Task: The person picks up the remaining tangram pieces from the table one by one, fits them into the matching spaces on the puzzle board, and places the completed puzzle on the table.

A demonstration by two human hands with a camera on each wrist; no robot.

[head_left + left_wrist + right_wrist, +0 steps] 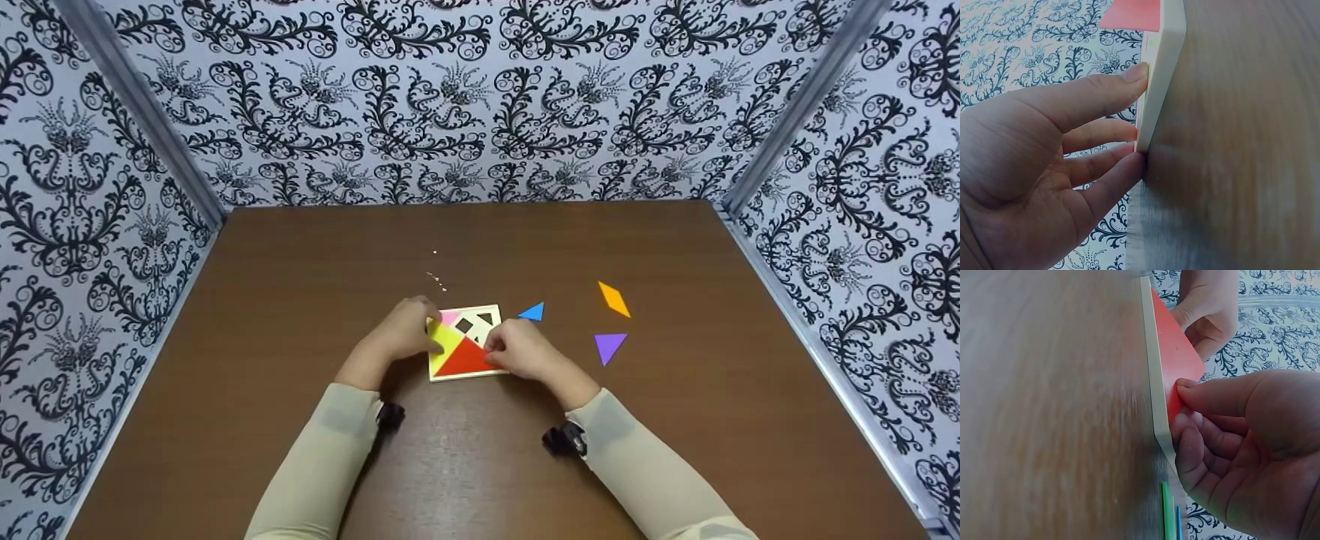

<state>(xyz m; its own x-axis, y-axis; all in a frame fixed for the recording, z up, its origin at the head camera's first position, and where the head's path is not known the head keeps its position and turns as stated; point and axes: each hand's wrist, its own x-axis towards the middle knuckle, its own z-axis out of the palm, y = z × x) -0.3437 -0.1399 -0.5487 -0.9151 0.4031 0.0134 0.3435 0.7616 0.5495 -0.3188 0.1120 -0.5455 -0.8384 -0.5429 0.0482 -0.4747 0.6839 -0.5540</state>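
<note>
A cream tangram tray lies on the table between my hands. Inside it are a yellow triangle, a pink piece and a large red triangle. My left hand holds the tray's left side; the left wrist view shows the thumb over the yellow area and the other fingertips along the edge. My right hand pinches the right corner of the red triangle between thumb and curled fingers. That triangle lies over the tray's near part, slightly raised in the left wrist view.
Right of the tray lie a blue triangle, an orange parallelogram and a purple triangle. The right wrist view shows a green piece beside the tray. Small pale specks dot the brown table; patterned walls surround it.
</note>
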